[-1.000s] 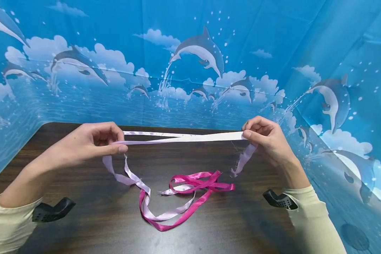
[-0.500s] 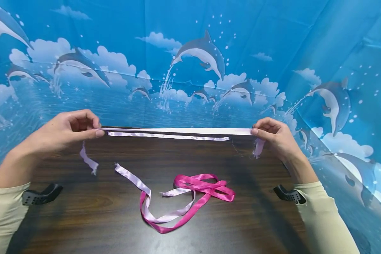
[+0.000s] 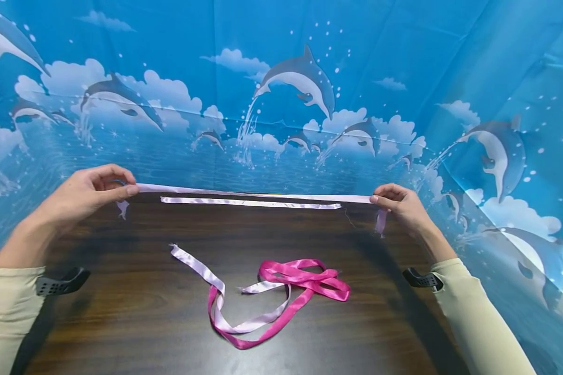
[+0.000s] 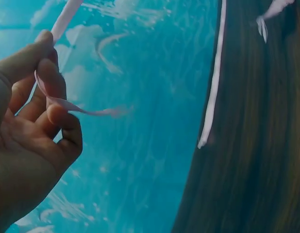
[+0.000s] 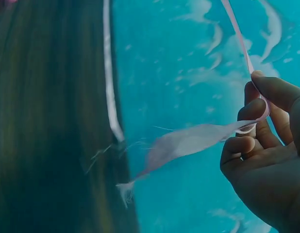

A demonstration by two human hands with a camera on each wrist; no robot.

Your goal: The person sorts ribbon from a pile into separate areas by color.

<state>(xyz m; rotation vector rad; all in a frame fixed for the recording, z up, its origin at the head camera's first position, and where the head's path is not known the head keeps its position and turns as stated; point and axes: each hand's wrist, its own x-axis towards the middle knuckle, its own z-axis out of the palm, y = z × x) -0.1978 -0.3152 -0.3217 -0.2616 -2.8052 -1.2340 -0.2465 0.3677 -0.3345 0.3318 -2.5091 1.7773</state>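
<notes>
While the left hand point(image 3: 89, 195) and right hand point(image 3: 401, 205), well apart, pinch the lilac ribbon point(image 3: 347, 198) nearly straight above the table point(image 3: 136, 317), excessive tension or a weak pinch could let a frayed tail point(image 5: 184, 141) slip free or unravel.

The stretched ribbon point(image 3: 338, 198) is pale lilac, nearly white along its length. The straight strip point(image 3: 251, 203) has a glossy pale lilac face, as does the loose lilac ribbon point(image 3: 197, 265); the looped ribbon point(image 3: 300, 275) is vivid magenta. The tabletop point(image 3: 136, 312) is dark brown with streaked wood grain. Grey-and-white dolphins point(image 3: 305, 83) and white clouds point(image 3: 239, 62) pattern the blue backdrop point(image 3: 169, 31). The sleeves point(image 3: 9, 302) are plain pale yellow.
</notes>
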